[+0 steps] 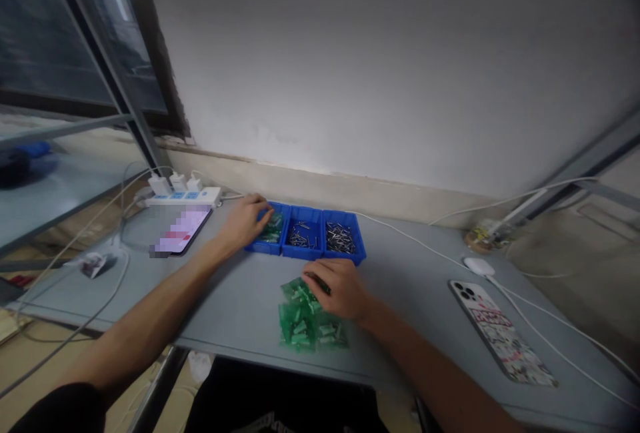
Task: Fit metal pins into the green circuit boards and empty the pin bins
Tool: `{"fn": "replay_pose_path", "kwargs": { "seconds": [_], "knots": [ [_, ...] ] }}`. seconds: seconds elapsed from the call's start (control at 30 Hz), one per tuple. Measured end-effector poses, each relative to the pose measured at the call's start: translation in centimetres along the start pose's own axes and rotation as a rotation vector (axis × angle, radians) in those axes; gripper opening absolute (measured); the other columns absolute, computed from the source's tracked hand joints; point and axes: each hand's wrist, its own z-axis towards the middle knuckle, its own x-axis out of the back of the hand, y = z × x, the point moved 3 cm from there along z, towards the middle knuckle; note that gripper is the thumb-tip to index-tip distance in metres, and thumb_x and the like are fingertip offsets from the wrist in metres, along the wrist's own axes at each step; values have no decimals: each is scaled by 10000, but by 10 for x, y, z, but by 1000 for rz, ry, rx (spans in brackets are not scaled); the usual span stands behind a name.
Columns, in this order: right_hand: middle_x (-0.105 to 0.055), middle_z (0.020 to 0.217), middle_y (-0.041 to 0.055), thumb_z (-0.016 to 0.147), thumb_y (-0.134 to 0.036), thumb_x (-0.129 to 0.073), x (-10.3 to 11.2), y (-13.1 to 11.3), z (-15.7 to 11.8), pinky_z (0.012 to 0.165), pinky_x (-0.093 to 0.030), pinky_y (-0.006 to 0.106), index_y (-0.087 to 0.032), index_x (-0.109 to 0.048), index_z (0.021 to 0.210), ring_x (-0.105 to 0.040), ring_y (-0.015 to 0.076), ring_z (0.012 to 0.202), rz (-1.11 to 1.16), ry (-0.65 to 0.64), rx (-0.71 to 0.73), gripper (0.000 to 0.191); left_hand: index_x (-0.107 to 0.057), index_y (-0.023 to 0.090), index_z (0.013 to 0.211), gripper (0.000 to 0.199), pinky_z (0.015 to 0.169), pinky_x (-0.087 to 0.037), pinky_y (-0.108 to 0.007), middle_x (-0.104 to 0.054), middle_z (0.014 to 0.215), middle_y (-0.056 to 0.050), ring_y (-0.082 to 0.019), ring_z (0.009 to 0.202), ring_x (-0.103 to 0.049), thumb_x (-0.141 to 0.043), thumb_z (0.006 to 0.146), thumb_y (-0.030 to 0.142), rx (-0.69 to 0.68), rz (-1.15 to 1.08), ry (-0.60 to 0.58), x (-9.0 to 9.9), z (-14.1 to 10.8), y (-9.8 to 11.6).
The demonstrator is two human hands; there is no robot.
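My left hand (pixel 246 221) reaches over the left blue bin, thumb and fingers apart at the small green packets (pixel 273 227) in it. Nothing shows between those fingers. Closer to me, a pile of small clear green bags (pixel 303 323) lies on the table, with short pale pieces showing through the plastic. Above its upper right edge is my right hand (pixel 343 286), its fingers curled toward the thumb. Something dark shows in that grip, too shaded to make out. The middle bin (pixel 301 214) holds some metal screws or pins, and the right bin (pixel 361 239) holds more of them.
A phone (pixel 183 231) with a lit screen lies at left before a white power strip (pixel 213 197). At right lie a phone in a patterned case (pixel 500 333) and a white charger (pixel 479 267). Cables cross both sides of the grey table (pixel 400 286). A wall stands behind.
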Motion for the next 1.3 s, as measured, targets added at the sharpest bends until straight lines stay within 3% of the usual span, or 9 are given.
{"fn": "replay_pose_path", "kwargs": {
  "seconds": [0.1,0.23,0.47,0.63,0.77,0.93,1.17,1.3],
  "knots": [
    [-719,904,46,963,-280,-536,1,-4,2,716,-453,283,-195,-644,1031,-641,161,777,-2,-47,29,153,-711,210,899,340,867,-475,-351,-720,937,-57,-224,906,-653,-437,1020,371,-49,-14,-169,-2,0,7],
    [-718,1013,57,933,-307,-589,-2,-7,4,828,-468,315,-196,-639,1094,-646,186,925,25,-160,68,203,-723,226,958,379,883,-470,-338,-749,987,-57,-224,938,-673,-411,1030,428,-27,6,-231,-6,-3,5],
    [-682,1140,71,901,-365,-647,-7,-7,2,958,-439,388,-211,-624,1166,-593,223,1060,57,-294,57,308,-714,252,1075,357,963,-460,-361,-740,1103,-54,-220,1029,-666,-395,1035,408,-57,-33,-247,-15,-4,-1],
    [-679,1135,66,898,-342,-657,-7,-8,3,954,-458,382,-215,-623,1164,-587,210,1071,57,-291,54,297,-699,232,1115,253,1026,-438,-418,-667,1224,-75,-255,1143,-597,-520,978,348,-82,-13,-148,-16,-5,-4],
    [-683,1106,65,898,-293,-654,-9,-6,3,938,-478,366,-214,-627,1147,-596,200,1046,46,-253,68,262,-709,241,1025,179,945,-473,-391,-664,1087,-77,-246,1014,-612,-567,939,308,-67,-30,-114,-14,-5,-4],
    [-678,1115,64,920,-269,-628,-13,-2,3,957,-477,365,-205,-618,1154,-603,196,1039,11,-241,79,243,-723,234,941,188,852,-491,-349,-691,925,-60,-218,886,-640,-542,942,285,-26,-82,-209,-15,-4,-4],
    [-681,1102,70,948,-263,-595,-14,-1,2,939,-485,355,-212,-618,1163,-608,192,1034,-2,-229,90,222,-706,193,1121,280,997,-471,-434,-694,1187,-108,-270,1112,-627,-504,977,324,-64,-23,-182,-16,-5,0],
    [-678,1079,66,961,-279,-584,-15,0,2,893,-491,347,-213,-621,1144,-609,193,1000,-25,-232,65,197,-697,218,1150,280,1039,-448,-429,-699,1204,-83,-244,1152,-619,-498,986,327,-78,-37,-190,-19,-7,-3]
  ]
}}
